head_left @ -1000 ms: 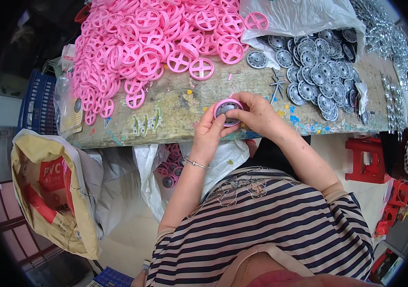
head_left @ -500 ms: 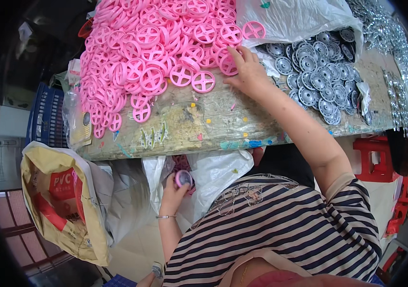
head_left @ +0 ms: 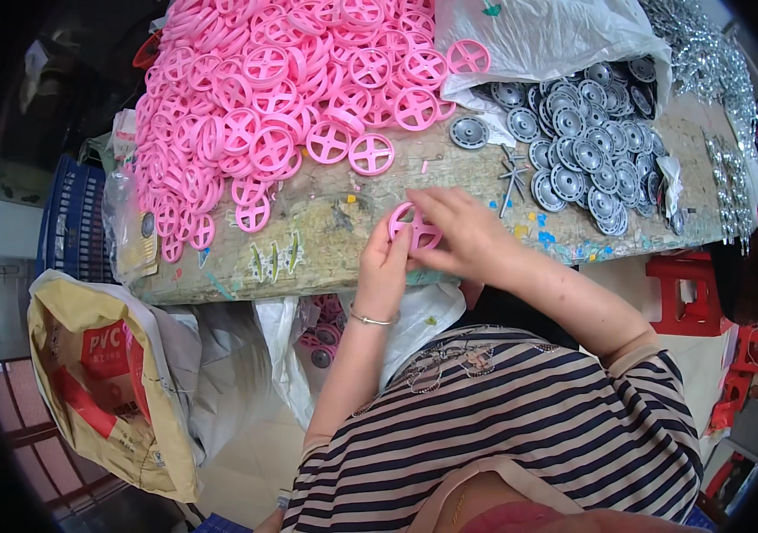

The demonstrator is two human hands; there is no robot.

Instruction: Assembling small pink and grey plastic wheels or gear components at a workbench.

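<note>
A pink spoked plastic wheel point(head_left: 424, 233) is held between my two hands above the table's near edge. My left hand point(head_left: 383, 269) is closed on its left side, with the thumb up against it. My right hand point(head_left: 471, 236) grips the wheel's right side, fingers over the top rim. Beyond my hands spreads a big heap of pink spoked wheels point(head_left: 272, 147). To the right lies a pile of round grey discs point(head_left: 587, 153), one loose grey disc point(head_left: 468, 132) apart from it. Below my left wrist, pink wheels with grey centres point(head_left: 320, 358) show inside a white bag point(head_left: 285, 351).
The worn table point(head_left: 343, 266) has paint stains and scraps. A white plastic sack point(head_left: 556, 44) lies behind the discs, with silver tinsel point(head_left: 707, 62) at far right. A yellowish open sack point(head_left: 166, 426) stands at left, near a blue crate point(head_left: 86, 218). Red stools point(head_left: 685, 293) stand at right.
My left hand has come up from the white bag without the pink-and-grey wheel it held. My right hand has drawn back from the heap, and both hands now grip a pink wheel.
</note>
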